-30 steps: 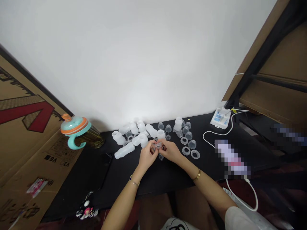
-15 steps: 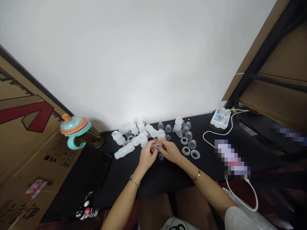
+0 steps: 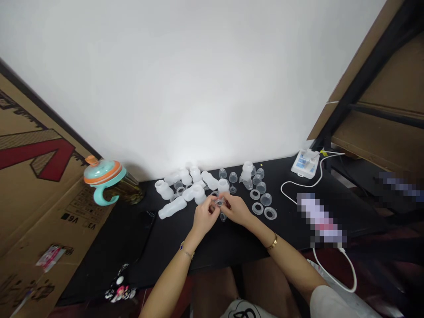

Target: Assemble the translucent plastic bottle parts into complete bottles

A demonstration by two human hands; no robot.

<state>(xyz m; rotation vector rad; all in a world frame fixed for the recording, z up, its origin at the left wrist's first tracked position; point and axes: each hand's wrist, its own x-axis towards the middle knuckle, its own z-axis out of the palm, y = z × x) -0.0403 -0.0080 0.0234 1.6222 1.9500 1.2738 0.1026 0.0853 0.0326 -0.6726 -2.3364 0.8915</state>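
Note:
At the middle of the black table, my left hand (image 3: 206, 214) and my right hand (image 3: 236, 209) meet, their fingers closed around one small clear ring-like piece (image 3: 220, 202). Another clear piece (image 3: 223, 217) lies just below my fingertips. Several white bottles (image 3: 174, 206) lie or stand to the left and behind my hands, with clear parts among them. To the right are clear domes (image 3: 266, 199) and flat translucent rings (image 3: 270, 213), near an upright white bottle (image 3: 247, 171).
A teal and orange lidded jug (image 3: 107, 179) stands at the left by a cardboard box (image 3: 43, 194). A dark flat object (image 3: 137, 236) lies left. At the right are a white power strip (image 3: 305, 163), its cable and a blurred-out object (image 3: 319, 217).
Both hands stay together around the clear piece, with only a slight shift of the fingers. The whole view has moved very slightly.

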